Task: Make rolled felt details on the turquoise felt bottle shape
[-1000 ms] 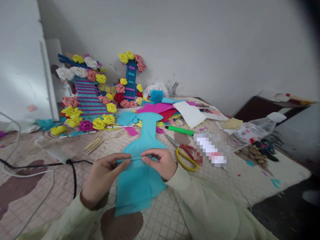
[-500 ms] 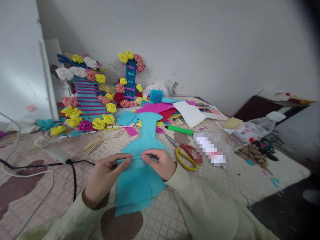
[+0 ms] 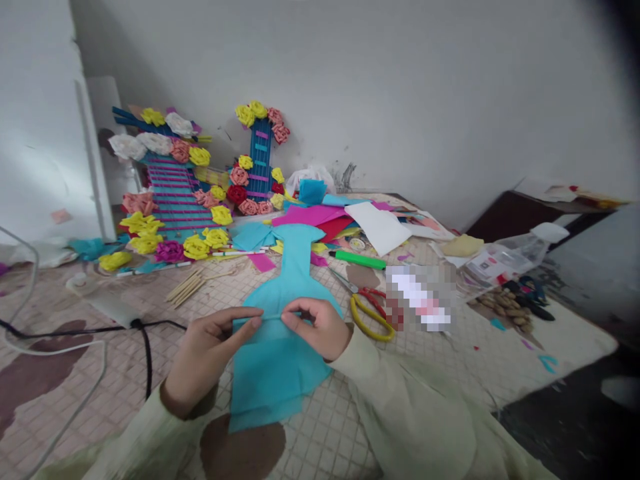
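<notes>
A long piece of turquoise paper (image 3: 280, 373) lies on the tiled mat, wide near me and narrowing toward the back. Across its middle a thin rolled edge of the same paper (image 3: 270, 317) is pinched at both ends. My left hand (image 3: 207, 350) pinches the left end between thumb and fingers. My right hand (image 3: 317, 327) is curled on the right end, fingertips pressed together. Both hands rest on the paper, close together.
Yellow-handled scissors (image 3: 367, 310) lie just right of my right hand, a green marker (image 3: 357, 260) behind them. Coloured paper sheets (image 3: 320, 217) and flower-covered blue stick models (image 3: 173, 193) stand at the back. A black cable (image 3: 145, 347) and wooden sticks (image 3: 187, 287) lie left.
The hands have barely moved; the fingers have shifted slightly along the rolled edge. The view has drifted a little.
</notes>
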`<state>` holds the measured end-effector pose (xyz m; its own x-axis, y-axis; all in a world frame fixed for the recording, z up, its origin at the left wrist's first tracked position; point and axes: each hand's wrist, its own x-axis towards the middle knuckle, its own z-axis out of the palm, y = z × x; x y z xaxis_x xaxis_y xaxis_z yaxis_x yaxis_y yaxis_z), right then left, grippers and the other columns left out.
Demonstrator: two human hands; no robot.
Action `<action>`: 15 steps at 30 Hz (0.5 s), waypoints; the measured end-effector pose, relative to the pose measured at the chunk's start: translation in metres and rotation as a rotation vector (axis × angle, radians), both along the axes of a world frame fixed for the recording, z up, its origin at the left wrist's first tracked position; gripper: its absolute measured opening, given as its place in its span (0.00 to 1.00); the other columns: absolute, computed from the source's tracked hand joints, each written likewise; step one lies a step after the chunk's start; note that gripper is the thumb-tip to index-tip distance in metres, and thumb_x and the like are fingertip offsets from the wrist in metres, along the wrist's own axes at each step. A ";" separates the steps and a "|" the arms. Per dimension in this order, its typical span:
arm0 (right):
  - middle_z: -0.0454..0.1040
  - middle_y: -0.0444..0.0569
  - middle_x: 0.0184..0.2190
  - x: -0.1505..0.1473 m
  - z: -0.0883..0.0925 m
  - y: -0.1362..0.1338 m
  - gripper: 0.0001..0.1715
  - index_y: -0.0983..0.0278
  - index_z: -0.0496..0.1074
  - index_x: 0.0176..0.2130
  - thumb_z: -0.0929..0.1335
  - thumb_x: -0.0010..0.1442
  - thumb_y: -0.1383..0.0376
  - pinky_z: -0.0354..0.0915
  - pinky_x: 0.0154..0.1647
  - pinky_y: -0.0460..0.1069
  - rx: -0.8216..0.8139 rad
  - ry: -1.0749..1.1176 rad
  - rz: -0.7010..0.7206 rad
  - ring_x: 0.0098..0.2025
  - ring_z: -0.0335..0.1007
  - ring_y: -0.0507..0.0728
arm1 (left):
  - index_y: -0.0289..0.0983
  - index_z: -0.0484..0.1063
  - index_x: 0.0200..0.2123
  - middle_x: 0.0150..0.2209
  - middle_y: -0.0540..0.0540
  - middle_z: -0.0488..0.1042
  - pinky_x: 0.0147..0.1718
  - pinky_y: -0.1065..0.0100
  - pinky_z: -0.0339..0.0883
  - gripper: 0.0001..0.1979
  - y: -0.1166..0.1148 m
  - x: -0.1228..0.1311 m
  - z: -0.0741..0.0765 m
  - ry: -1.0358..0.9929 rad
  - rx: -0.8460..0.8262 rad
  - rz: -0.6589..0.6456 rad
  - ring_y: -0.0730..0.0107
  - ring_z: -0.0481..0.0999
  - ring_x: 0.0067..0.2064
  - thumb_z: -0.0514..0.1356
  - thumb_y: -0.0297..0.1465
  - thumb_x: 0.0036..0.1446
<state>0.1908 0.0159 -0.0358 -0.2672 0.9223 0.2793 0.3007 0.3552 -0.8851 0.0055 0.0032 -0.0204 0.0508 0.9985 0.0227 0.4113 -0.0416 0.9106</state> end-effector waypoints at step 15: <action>0.77 0.48 0.29 0.001 0.004 -0.002 0.06 0.65 0.75 0.31 0.69 0.51 0.64 0.65 0.33 0.46 0.132 -0.017 -0.056 0.31 0.71 0.54 | 0.38 0.76 0.30 0.14 0.55 0.60 0.14 0.75 0.48 0.13 -0.001 0.001 0.001 0.023 0.014 0.000 0.79 0.52 0.17 0.62 0.40 0.43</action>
<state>0.1918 0.0135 -0.0315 -0.2218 0.8917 0.3946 0.3383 0.4499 -0.8265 0.0064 0.0022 -0.0191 0.0510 0.9981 0.0350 0.4318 -0.0536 0.9004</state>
